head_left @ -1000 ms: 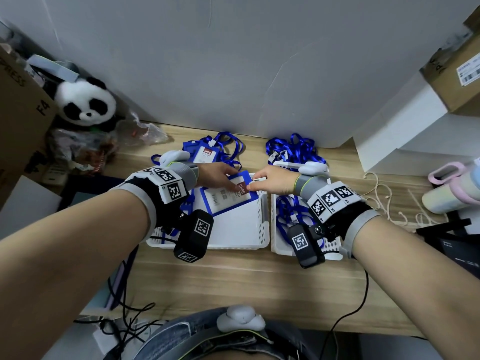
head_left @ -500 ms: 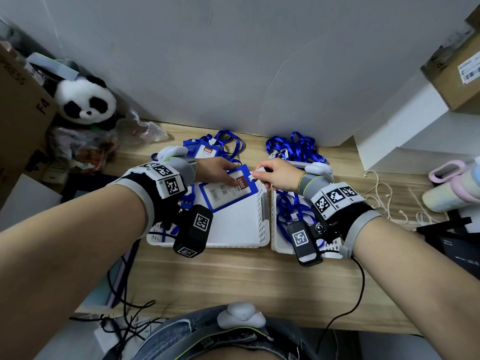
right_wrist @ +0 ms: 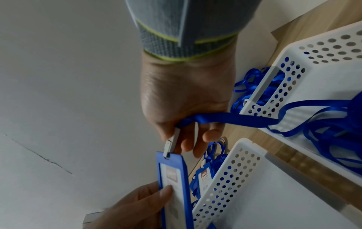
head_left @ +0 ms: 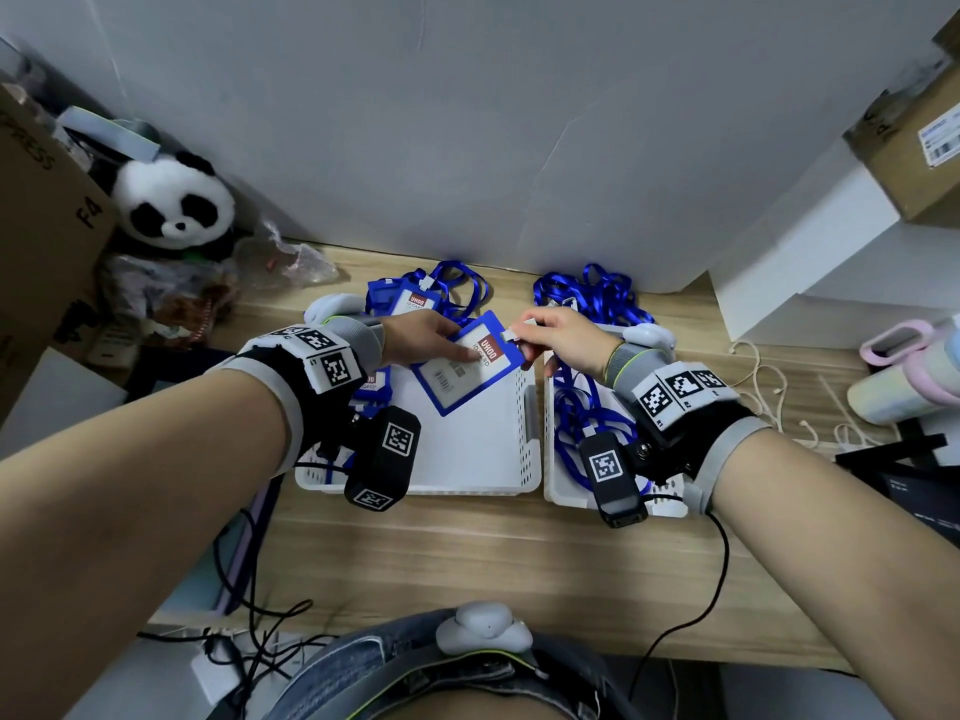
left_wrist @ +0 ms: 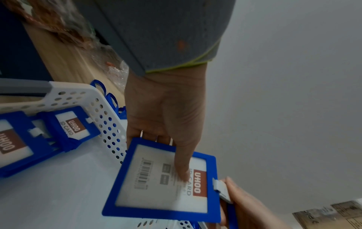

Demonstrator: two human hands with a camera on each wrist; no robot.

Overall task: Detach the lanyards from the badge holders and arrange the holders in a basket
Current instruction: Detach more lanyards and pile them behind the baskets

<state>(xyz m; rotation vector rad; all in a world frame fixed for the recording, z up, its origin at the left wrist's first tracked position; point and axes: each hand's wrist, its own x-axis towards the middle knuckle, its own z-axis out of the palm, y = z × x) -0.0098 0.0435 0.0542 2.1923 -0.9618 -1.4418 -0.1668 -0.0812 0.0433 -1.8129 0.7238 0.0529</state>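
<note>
A blue badge holder (head_left: 467, 363) with a UHOO card hangs tilted over the left white basket (head_left: 467, 485). My left hand (head_left: 447, 345) grips it, thumb (left_wrist: 182, 170) on the card face and fingers behind. My right hand (head_left: 524, 335) pinches the white lanyard clip (right_wrist: 172, 143), which still sits in the holder's top slot. The blue lanyard ribbon (right_wrist: 225, 118) runs from that hand into the right basket (head_left: 558, 485), which is full of lanyards. Several detached holders (left_wrist: 66, 128) lie at the left end of the left basket.
More holders with lanyards (head_left: 426, 298) lie behind the left basket, and loose lanyards (head_left: 592, 298) behind the right one. A panda toy (head_left: 174, 207) and a cardboard box stand at far left. A pastel bottle (head_left: 904, 376) and white cords lie at right.
Both hands have raised the holder and tilted it, shifting it slightly away from me. The right hand has kept its pinch on the clip.
</note>
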